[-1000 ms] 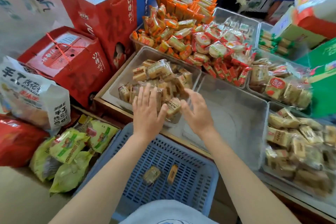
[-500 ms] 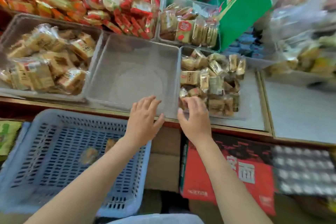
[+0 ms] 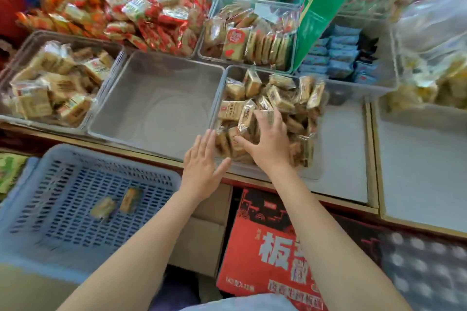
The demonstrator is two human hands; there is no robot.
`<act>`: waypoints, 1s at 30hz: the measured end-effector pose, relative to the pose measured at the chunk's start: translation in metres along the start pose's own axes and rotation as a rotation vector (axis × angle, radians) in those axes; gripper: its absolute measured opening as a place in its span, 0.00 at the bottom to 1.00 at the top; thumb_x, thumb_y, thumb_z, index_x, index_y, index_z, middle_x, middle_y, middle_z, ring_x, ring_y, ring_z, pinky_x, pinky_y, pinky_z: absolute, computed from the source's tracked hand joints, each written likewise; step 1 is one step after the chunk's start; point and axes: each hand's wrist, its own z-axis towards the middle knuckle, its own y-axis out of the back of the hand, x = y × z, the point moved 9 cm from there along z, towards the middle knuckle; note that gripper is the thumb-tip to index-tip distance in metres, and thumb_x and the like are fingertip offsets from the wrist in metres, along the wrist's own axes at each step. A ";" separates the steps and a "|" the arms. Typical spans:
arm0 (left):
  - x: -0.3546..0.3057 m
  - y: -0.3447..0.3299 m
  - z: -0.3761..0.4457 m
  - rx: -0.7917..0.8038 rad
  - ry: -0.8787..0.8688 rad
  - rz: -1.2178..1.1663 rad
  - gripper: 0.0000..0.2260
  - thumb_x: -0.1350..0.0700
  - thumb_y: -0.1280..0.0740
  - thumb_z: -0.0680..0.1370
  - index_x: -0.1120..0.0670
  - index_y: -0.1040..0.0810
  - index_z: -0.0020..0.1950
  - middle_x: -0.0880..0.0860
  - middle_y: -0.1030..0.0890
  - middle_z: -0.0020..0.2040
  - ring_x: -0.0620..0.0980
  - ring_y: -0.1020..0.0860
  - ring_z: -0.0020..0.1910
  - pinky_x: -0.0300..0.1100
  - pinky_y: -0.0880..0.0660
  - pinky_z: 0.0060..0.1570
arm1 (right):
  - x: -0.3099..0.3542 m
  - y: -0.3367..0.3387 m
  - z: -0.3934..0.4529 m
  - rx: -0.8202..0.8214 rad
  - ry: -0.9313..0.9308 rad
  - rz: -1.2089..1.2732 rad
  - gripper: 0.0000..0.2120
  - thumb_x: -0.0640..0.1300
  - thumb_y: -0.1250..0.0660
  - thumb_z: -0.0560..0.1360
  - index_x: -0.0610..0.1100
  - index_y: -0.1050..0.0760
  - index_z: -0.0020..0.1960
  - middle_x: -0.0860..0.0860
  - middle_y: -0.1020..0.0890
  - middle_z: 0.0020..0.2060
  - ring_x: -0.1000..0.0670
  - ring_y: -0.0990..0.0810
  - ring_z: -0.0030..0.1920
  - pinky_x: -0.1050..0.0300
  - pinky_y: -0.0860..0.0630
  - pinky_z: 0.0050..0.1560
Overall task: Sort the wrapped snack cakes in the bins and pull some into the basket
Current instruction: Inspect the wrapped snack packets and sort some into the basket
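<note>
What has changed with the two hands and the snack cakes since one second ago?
Both hands left the left bin and moved right. The right hand now rests on the cakes in the right bin; the left hand is flat at its near corner. The blue basket still holds two cakes.

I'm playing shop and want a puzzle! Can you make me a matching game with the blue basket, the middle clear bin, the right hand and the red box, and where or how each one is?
Things:
1. blue basket
2. middle clear bin
3. right hand
4. red box

States:
A. on a pile of wrapped cakes
B. nothing inside
C. under the counter, white characters on it
D. two wrapped cakes inside

Pairs: 1-D, 2-B, 3-A, 4-C
</note>
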 end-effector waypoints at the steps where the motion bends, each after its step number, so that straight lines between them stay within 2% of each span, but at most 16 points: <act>1: 0.001 -0.001 0.000 0.012 0.010 -0.006 0.34 0.36 0.47 0.84 0.46 0.58 0.84 0.45 0.56 0.84 0.47 0.58 0.83 0.49 0.59 0.79 | 0.000 -0.005 0.003 0.001 -0.005 -0.020 0.41 0.67 0.32 0.74 0.53 0.41 0.80 0.45 0.51 0.82 0.38 0.46 0.79 0.38 0.39 0.75; 3: 0.002 -0.001 0.001 0.035 0.022 -0.015 0.34 0.38 0.46 0.84 0.45 0.59 0.84 0.44 0.57 0.84 0.45 0.59 0.83 0.49 0.60 0.79 | -0.002 -0.009 0.007 -0.037 -0.018 -0.027 0.41 0.67 0.32 0.75 0.51 0.40 0.81 0.46 0.48 0.82 0.38 0.41 0.77 0.39 0.38 0.73; 6: 0.003 -0.001 0.001 0.036 0.032 -0.027 0.33 0.39 0.45 0.85 0.45 0.58 0.84 0.44 0.56 0.84 0.44 0.59 0.82 0.47 0.60 0.78 | -0.006 -0.005 0.009 -0.132 -0.003 0.058 0.36 0.62 0.29 0.76 0.51 0.33 0.78 0.47 0.41 0.81 0.37 0.32 0.72 0.40 0.33 0.69; 10: 0.004 -0.002 0.001 0.039 0.026 -0.034 0.33 0.37 0.47 0.84 0.45 0.58 0.84 0.44 0.56 0.84 0.44 0.58 0.82 0.46 0.61 0.77 | -0.011 -0.002 0.007 -0.164 -0.011 0.174 0.31 0.59 0.27 0.75 0.49 0.27 0.75 0.48 0.36 0.79 0.39 0.32 0.73 0.39 0.36 0.71; 14: 0.006 0.000 0.002 0.073 0.028 -0.080 0.37 0.30 0.55 0.78 0.43 0.56 0.84 0.43 0.54 0.84 0.43 0.58 0.82 0.49 0.58 0.79 | -0.010 0.003 0.004 -0.210 -0.030 0.263 0.28 0.57 0.24 0.74 0.49 0.23 0.71 0.49 0.31 0.76 0.39 0.31 0.72 0.40 0.35 0.71; 18: 0.007 0.001 0.004 0.080 0.032 -0.104 0.34 0.33 0.50 0.81 0.43 0.55 0.84 0.43 0.53 0.84 0.44 0.56 0.83 0.50 0.57 0.79 | -0.013 0.010 0.000 -0.286 -0.059 0.264 0.24 0.56 0.23 0.73 0.48 0.19 0.65 0.50 0.26 0.72 0.40 0.29 0.68 0.41 0.32 0.67; 22: 0.006 0.001 0.005 0.087 0.049 -0.120 0.35 0.33 0.52 0.79 0.43 0.54 0.84 0.43 0.52 0.84 0.44 0.55 0.83 0.50 0.56 0.79 | -0.013 0.009 0.007 -0.283 -0.101 0.091 0.22 0.57 0.26 0.75 0.49 0.19 0.65 0.52 0.27 0.73 0.40 0.27 0.63 0.46 0.32 0.61; 25: 0.007 0.000 0.004 0.079 0.042 -0.119 0.35 0.33 0.52 0.79 0.43 0.55 0.84 0.43 0.52 0.84 0.44 0.56 0.83 0.49 0.57 0.79 | -0.011 0.004 0.015 -0.235 -0.148 0.022 0.27 0.61 0.27 0.74 0.50 0.22 0.69 0.52 0.30 0.75 0.41 0.29 0.65 0.46 0.31 0.61; 27: 0.007 0.000 0.005 0.075 0.037 -0.112 0.35 0.33 0.52 0.79 0.43 0.55 0.84 0.43 0.53 0.84 0.44 0.56 0.82 0.49 0.57 0.79 | -0.010 0.003 0.017 -0.233 -0.165 0.018 0.29 0.63 0.28 0.74 0.50 0.23 0.70 0.52 0.30 0.75 0.42 0.29 0.66 0.45 0.31 0.62; 30: 0.008 -0.002 0.005 0.081 0.035 -0.103 0.38 0.29 0.55 0.77 0.43 0.56 0.84 0.42 0.53 0.84 0.43 0.57 0.82 0.51 0.57 0.80 | -0.013 0.006 0.016 -0.254 -0.158 0.077 0.26 0.61 0.28 0.75 0.48 0.20 0.67 0.52 0.28 0.74 0.42 0.29 0.65 0.47 0.31 0.61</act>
